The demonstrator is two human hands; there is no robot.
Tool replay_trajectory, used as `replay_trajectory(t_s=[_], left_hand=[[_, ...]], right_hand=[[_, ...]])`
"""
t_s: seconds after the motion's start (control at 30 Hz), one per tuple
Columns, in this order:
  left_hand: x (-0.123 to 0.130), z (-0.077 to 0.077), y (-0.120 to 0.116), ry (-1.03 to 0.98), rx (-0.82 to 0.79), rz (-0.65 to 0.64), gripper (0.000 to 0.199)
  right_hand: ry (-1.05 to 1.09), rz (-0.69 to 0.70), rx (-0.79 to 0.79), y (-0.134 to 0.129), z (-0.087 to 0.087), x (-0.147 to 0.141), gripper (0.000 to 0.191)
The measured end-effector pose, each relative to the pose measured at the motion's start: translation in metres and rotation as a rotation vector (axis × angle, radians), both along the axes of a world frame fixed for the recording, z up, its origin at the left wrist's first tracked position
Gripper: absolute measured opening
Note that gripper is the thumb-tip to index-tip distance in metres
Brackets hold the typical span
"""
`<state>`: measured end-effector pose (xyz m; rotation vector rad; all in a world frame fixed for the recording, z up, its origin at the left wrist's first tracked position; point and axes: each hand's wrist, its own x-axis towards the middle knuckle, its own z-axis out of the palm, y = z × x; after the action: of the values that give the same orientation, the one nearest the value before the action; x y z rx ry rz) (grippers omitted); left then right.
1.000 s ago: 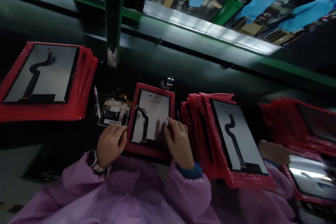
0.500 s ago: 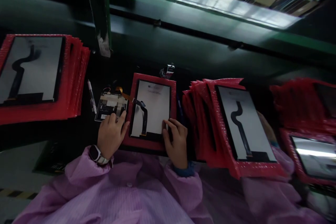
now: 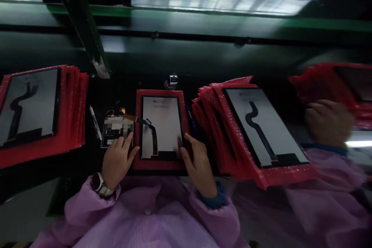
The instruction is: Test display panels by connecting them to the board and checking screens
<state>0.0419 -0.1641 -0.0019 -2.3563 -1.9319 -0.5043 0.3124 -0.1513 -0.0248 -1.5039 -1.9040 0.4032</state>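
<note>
Face down on a red pad point(image 3: 159, 93) lies a tablet display panel point(image 3: 167, 124) with a white back. Its black flex cable point(image 3: 154, 137) joins an orange ribbon cable point(image 3: 129, 115), which runs left to a small circuit board point(image 3: 117, 128) with tape across it. My left hand point(image 3: 118, 159), a watch on its wrist, rests on the lower edge of the board with fingers stretched out. At the lower right edge of the panel sits my right hand point(image 3: 200, 164), thumb and fingers apart, the fingertips at the panel's side.
Display panels on red bubble bags are stacked at left point(image 3: 69, 112) and right point(image 3: 215, 124). A pen point(image 3: 95, 123) lies left of the board, a small metal object point(image 3: 171, 81) behind the pad. At far right is a co-worker's hand point(image 3: 329, 122). A green post point(image 3: 84, 27) stands behind.
The view has turned and shifted. My right hand's fingers have straightened a little at the panel's edge; my left stays at the board. The co-worker's hand has come into clearer view.
</note>
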Motion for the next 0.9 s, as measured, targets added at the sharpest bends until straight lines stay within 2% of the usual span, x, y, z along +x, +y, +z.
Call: replay_trajectory(t_s=[0.1, 0.17, 0.33, 0.47, 0.57, 0.67, 0.77, 0.83, 0.9], left_hand=[[0.009, 0.002, -0.007, -0.255, -0.004, -0.089, 0.038], [0.018, 0.003, -0.011, -0.341, -0.011, -0.119, 0.035], [0.026, 0.003, -0.005, -0.295, -0.017, -0.107, 0.032], [0.016, 0.01, 0.003, -0.318, -0.136, -0.146, 0.029], [0.008, 0.017, 0.003, -0.338, -0.234, -0.159, 0.031], [0.0, 0.024, 0.0, -0.408, -0.336, -0.168, 0.037], [-0.007, 0.037, 0.002, -0.528, -0.42, -0.142, 0.037], [-0.007, 0.047, 0.007, -0.676, -0.357, -0.067, 0.03], [-0.004, 0.057, 0.015, -0.935, -0.209, -0.009, 0.029]], right_hand=[[-0.021, 0.004, -0.055, -0.007, 0.005, -0.001, 0.047], [-0.032, 0.002, -0.067, -0.01, 0.007, -0.006, 0.045], [-0.032, -0.121, -0.132, -0.005, 0.003, -0.02, 0.054], [0.221, -0.224, -0.235, 0.005, 0.007, -0.018, 0.059], [0.409, -0.217, -0.233, 0.006, 0.024, -0.016, 0.058], [0.467, -0.151, -0.071, 0.002, 0.05, -0.03, 0.057], [0.439, -0.023, 0.095, 0.0, 0.075, -0.058, 0.054], [0.412, 0.059, 0.147, 0.001, 0.089, -0.079, 0.054], [0.393, 0.13, 0.187, 0.001, 0.101, -0.098, 0.057]])
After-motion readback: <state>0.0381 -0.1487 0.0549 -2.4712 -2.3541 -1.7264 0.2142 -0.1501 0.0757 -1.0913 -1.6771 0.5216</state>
